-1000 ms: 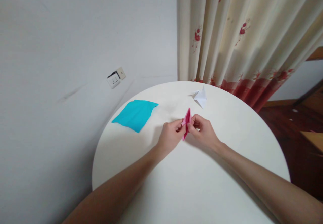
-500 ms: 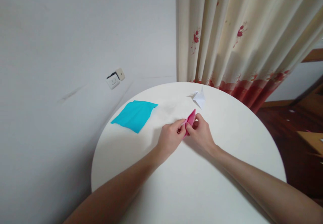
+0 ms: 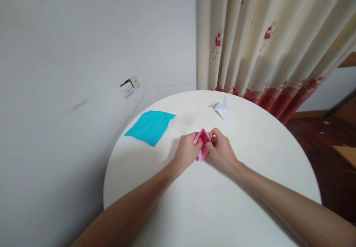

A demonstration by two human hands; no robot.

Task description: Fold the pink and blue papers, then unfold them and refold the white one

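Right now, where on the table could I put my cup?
The round white table is bare near its front edge between the forearms, and right of the white folded paper. It's crowded mid-table, where both hands pinch the pink folded paper.

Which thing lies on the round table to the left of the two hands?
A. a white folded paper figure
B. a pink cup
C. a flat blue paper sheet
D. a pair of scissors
C: the blue paper sheet lies flat on the table, left of the left hand.
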